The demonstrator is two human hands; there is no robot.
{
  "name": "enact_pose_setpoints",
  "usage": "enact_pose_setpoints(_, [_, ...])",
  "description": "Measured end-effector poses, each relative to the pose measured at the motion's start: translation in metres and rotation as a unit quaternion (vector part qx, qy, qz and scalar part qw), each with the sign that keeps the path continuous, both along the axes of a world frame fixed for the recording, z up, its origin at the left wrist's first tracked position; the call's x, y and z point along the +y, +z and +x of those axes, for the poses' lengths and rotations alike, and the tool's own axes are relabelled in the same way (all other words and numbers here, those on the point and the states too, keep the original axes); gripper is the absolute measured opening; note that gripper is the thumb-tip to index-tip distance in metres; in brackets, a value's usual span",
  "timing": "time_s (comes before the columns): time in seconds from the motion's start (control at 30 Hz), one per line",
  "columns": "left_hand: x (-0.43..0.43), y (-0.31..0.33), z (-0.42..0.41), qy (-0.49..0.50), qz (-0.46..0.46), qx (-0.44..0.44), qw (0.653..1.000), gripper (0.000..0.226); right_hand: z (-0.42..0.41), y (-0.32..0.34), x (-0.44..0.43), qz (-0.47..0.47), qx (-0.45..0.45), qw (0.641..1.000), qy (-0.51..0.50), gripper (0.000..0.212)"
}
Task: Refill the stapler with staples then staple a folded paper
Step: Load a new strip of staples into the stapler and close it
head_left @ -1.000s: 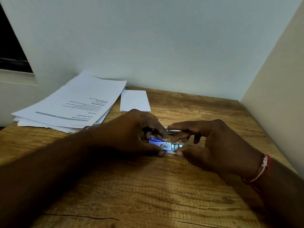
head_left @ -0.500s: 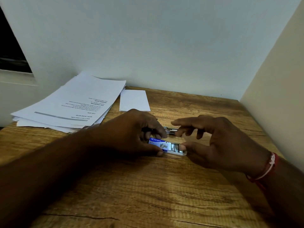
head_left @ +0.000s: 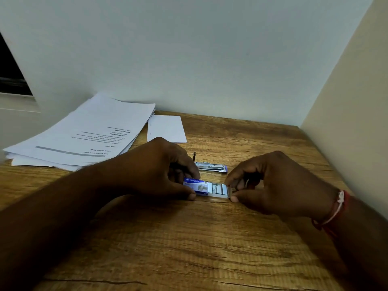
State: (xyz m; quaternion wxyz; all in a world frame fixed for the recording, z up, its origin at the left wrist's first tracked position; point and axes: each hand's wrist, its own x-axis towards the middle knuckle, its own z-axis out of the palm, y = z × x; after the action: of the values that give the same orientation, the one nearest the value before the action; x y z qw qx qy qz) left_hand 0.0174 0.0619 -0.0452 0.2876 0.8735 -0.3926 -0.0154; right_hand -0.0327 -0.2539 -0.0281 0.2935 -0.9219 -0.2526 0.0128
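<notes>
A small blue staple box (head_left: 196, 186) lies on the wooden table (head_left: 189, 238), its inner tray (head_left: 220, 189) slid out to the right with silver staple strips showing. My left hand (head_left: 159, 171) grips the blue sleeve between thumb and fingers. My right hand (head_left: 273, 185) pinches the tray's right end. Just behind the box lies the stapler (head_left: 212, 166), metal with a blue base, swung open flat. A folded white paper (head_left: 165, 128) rests further back.
A stack of printed sheets (head_left: 84, 135) lies at the back left, overhanging the table edge. A pale wall (head_left: 210, 59) closes the back and a cream wall (head_left: 352, 101) the right side. A red and white thread band circles my right wrist.
My right hand has drawn the tray out to the right, so more staples show. My left hand has stayed on the blue sleeve.
</notes>
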Motion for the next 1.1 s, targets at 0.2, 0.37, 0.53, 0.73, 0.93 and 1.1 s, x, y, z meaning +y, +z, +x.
enact_pose_setpoints(0.2, [-0.001,0.000,-0.001,0.008,-0.006,0.019,1.000,0.040,-0.002,-0.002,0.006,0.029,-0.004,1.000,0.004,0.033])
enact_pose_setpoints(0.37, [-0.003,0.000,-0.002,0.011,-0.012,0.020,1.000,0.040,-0.001,-0.002,0.007,0.024,-0.009,1.000,-0.003,0.021])
enact_pose_setpoints(0.53, [-0.003,-0.001,-0.001,0.009,-0.013,0.026,1.000,0.041,0.000,-0.006,0.009,0.042,-0.025,0.999,0.015,0.016])
enact_pose_setpoints(0.73, [0.003,0.007,-0.001,0.022,0.004,0.076,0.997,0.045,0.002,-0.007,0.009,0.046,-0.034,0.998,0.025,0.015])
enact_pose_setpoints(0.93, [0.000,0.008,-0.003,0.094,-0.004,0.079,0.992,0.031,0.002,-0.011,0.009,0.049,-0.042,0.998,0.014,0.016])
enact_pose_setpoints(1.1, [-0.004,0.005,-0.005,0.084,-0.012,0.069,0.994,0.030,0.003,-0.013,0.012,0.050,-0.047,0.997,0.017,0.015])
